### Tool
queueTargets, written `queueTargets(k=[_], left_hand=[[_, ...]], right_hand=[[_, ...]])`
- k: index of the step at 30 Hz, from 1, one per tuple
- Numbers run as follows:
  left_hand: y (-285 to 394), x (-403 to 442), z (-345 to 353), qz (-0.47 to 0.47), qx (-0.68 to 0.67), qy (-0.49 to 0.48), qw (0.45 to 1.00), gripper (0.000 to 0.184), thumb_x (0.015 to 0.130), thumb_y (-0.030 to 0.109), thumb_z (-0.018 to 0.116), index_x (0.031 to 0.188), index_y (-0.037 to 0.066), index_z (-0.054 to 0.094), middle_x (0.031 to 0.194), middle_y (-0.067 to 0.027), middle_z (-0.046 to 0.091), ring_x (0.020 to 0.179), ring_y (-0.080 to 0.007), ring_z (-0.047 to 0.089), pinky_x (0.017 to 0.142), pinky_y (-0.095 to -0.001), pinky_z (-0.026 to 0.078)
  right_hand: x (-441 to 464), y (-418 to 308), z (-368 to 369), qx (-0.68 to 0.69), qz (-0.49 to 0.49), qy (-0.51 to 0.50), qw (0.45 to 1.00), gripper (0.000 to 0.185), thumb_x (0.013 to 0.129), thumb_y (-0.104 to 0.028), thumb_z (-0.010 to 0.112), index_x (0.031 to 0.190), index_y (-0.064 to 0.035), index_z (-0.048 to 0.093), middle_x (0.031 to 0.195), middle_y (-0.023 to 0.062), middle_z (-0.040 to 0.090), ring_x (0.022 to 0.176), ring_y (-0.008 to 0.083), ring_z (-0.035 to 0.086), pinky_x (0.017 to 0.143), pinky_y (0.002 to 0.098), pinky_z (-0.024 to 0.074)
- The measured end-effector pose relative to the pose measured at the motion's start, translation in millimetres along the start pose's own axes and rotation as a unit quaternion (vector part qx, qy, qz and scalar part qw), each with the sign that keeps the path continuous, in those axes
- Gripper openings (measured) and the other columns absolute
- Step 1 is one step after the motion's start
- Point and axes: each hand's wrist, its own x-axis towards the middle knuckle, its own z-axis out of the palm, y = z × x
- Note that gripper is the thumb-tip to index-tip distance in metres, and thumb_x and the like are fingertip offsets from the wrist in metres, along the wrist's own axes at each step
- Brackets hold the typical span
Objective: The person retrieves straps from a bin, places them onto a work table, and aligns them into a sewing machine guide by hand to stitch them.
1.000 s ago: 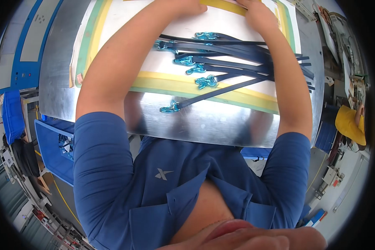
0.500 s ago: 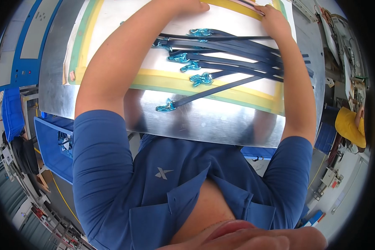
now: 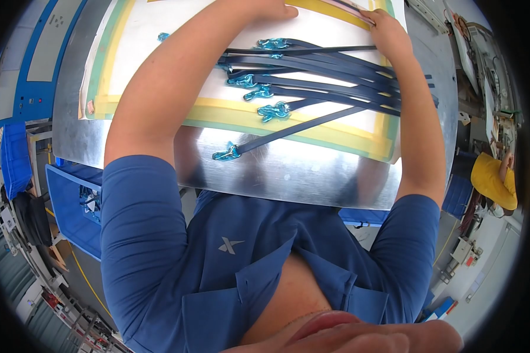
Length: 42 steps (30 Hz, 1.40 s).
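Observation:
My left hand (image 3: 272, 8) is at the far side of a white sheet (image 3: 141, 70) bordered with yellow and green tape. The top of the picture cuts off most of its fingers; one fingertip points right. At the sheet's far right, my right hand (image 3: 387, 30) is closed, pinching the end of a thin pinkish strip with a dark edge (image 3: 359, 12). Between my forearms lie several dark flat straps (image 3: 330, 87), fanned out and overlapping. Their left ends carry clasps in shiny blue wrapping (image 3: 274, 110). One strap end (image 3: 227, 152) hangs past the sheet's near border over bare metal.
The sheet lies on a shiny metal table (image 3: 277, 170). A blue bin (image 3: 70, 212) with wrapped parts stands low at left, near a blue-framed panel (image 3: 32, 70). At right, a person in a yellow shirt (image 3: 493, 179) is beside cluttered shelving.
The sheet and the straps on it have slid a little to the left. Both my hands stay in almost the same place.

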Motion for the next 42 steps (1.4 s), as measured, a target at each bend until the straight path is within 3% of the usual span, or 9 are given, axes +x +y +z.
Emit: queueTargets(k=[14,16,19,24,32,42], left_hand=[[5.4,4.1,1.6,0.001,-0.003,-0.036,0.999,0.066,0.086,0.049,0.066,0.133,0.002,0.062,0.133,-0.0271,0.06,0.127,-0.0402,0.058,0.108,-0.0487,0.047],[5.6,8.3,5.1,0.005,-0.01,-0.038,0.999,0.066,0.086,0.049,0.065,0.133,0.002,0.062,0.134,-0.0273,0.059,0.128,-0.0399,0.058,0.109,-0.0483,0.047],[9.9,11.3,6.2,0.008,-0.008,-0.042,0.999,0.067,0.086,0.049,0.065,0.133,0.001,0.061,0.135,-0.0275,0.059,0.129,-0.0393,0.057,0.109,-0.0474,0.046],[17.6,11.7,6.9,-0.002,0.001,-0.052,0.999,0.071,0.086,0.05,0.065,0.137,0.001,0.059,0.138,-0.027,0.058,0.132,-0.0386,0.055,0.11,-0.0461,0.046],[28.3,6.1,-1.5,-0.014,-0.011,-0.059,0.998,0.078,0.085,0.052,0.066,0.145,0.004,0.054,0.144,-0.0279,0.053,0.133,-0.0435,0.052,0.11,-0.0525,0.045],[34.9,15.1,10.6,-0.008,0.008,-0.054,0.998,0.081,0.084,0.054,0.068,0.146,0.004,0.054,0.141,-0.028,0.055,0.13,-0.0438,0.054,0.11,-0.05,0.046]], right_hand=[[-2.3,-1.9,0.8,0.031,-0.026,0.036,0.999,0.039,0.098,-0.01,0.053,0.13,-0.0229,0.07,0.127,0.0049,0.066,0.111,0.0299,0.067,0.097,0.0414,0.0537],[-9.6,-30.4,-30.3,0.074,0.037,-0.006,0.997,0.029,0.093,-0.021,0.06,0.116,-0.0136,0.076,0.114,0.0147,0.069,0.11,0.0357,0.066,0.095,0.0433,0.0531],[-8.2,-26.9,-18.9,0.078,0.017,0.021,0.997,0.029,0.095,-0.026,0.062,0.115,-0.0129,0.076,0.111,0.0163,0.069,0.108,0.0363,0.066,0.094,0.0439,0.0529],[-2.9,-22.8,-11.2,0.094,-0.022,0.018,0.995,0.028,0.095,-0.026,0.061,0.115,-0.0128,0.076,0.108,0.0175,0.068,0.105,0.0367,0.066,0.092,0.0447,0.0528],[7.7,-26.3,1.5,0.096,-0.051,0.018,0.994,0.027,0.092,-0.021,0.06,0.111,-0.0118,0.077,0.104,0.0186,0.068,0.104,0.0362,0.067,0.091,0.0451,0.0528],[14.6,-41.2,2.0,0.12,-0.05,0.032,0.991,0.023,0.089,-0.018,0.061,0.102,-0.0099,0.079,0.095,0.021,0.071,0.094,0.039,0.07,0.086,0.0473,0.0554]])
